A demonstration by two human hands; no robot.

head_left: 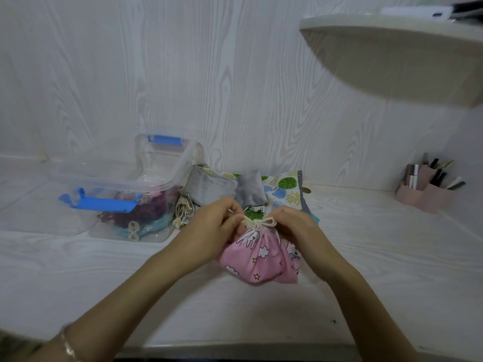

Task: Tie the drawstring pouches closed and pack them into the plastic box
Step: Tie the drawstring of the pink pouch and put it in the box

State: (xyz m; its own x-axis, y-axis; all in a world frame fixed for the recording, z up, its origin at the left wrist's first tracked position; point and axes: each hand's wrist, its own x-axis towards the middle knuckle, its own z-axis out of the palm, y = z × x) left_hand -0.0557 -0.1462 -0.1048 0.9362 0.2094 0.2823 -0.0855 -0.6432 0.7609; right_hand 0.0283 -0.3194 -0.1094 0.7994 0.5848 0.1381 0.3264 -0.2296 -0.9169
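A pink drawstring pouch [257, 259] with a cartoon print lies on the white table in the middle, its neck gathered. A cream drawstring [261, 222] crosses the neck in a loop. My left hand [211, 228] pinches the cord at the left of the neck; my right hand [295, 226] pinches it at the right. The clear plastic box [115, 184] with blue clasps stands open to the left, holding several pouches. Behind my hands lie two grey pouches [222, 188] and a leaf-print pouch [286, 189].
The box lid [163, 152] leans up at the box's back. A pink organiser [428, 190] with small items stands at the far right by the wall. A white shelf [392, 56] juts out overhead at the upper right. The table's front edge runs along the bottom.
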